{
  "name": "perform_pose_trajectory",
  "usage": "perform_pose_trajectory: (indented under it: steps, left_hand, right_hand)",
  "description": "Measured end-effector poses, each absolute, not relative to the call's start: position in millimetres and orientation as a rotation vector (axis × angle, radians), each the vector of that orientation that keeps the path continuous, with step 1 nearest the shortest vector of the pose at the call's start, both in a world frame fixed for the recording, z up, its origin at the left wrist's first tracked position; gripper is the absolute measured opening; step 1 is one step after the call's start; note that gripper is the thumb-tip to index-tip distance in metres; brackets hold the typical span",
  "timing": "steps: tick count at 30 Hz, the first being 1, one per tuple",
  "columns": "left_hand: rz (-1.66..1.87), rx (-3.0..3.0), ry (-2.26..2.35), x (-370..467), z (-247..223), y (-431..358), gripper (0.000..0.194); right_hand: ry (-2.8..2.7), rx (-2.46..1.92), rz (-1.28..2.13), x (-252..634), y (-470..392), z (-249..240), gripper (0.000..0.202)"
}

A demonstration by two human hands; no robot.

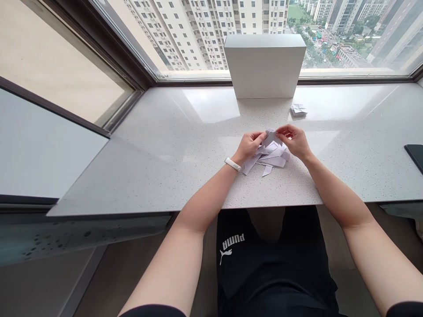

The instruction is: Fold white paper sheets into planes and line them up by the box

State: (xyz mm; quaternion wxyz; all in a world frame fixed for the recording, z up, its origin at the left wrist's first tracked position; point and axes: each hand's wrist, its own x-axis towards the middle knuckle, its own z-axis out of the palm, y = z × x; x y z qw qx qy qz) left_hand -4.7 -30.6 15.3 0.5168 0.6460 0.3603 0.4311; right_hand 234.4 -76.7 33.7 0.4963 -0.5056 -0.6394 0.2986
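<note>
Between my two hands is a small piece of folded white paper (pixel 272 139), held up a little above the counter. My left hand (pixel 250 144) pinches its left edge, and a white band sits on that wrist. The fingers of my right hand (pixel 295 139) are closed on its right edge. Right below and in front of it lies a loose pile of folded white paper pieces (pixel 272 159), overlapping one another. Part of the pile is hidden behind the held paper and my fingers.
A white box (pixel 265 66) stands upright against the window at the back. To the right of it sits a small stack of folded paper squares (pixel 298 110). A dark flat object (pixel 414 156) lies at the right edge of the speckled white counter (pixel 158 163).
</note>
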Motion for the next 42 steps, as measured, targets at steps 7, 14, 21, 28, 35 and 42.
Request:
perform_pose_trajectory:
  steps: [7, 14, 21, 28, 35, 42]
  left_hand:
    - [1.004, 1.571, 0.839, -4.8, 19.8, -34.3, 0.058]
    - [1.031, 1.541, 0.844, -3.6, 19.9, -34.2, 0.049]
    - [1.231, 1.405, 0.993, -14.2, 13.7, -13.7, 0.038]
    - [1.33, 1.271, 1.066, -21.2, 10.2, 3.0, 0.036]
    - [1.343, 1.326, 1.018, -17.7, 5.7, 1.6, 0.043]
    - [1.318, 1.331, 1.048, -17.5, 15.2, -4.2, 0.041]
  right_hand:
    - [-1.546, -1.245, 0.727, 230.8, -79.8, 35.2, 0.058]
    - [-1.576, -1.215, 0.736, 230.1, -81.9, 37.0, 0.069]
    - [-1.86, -1.289, 0.748, 248.0, -84.5, 47.7, 0.051]
    - [-2.145, -1.549, 0.832, 282.4, -82.9, 54.3, 0.03]
    - [-2.188, -1.571, 0.811, 286.0, -82.9, 56.7, 0.039]
    - [-2.37, -1.304, 0.736, 254.3, -92.1, 49.3, 0.066]
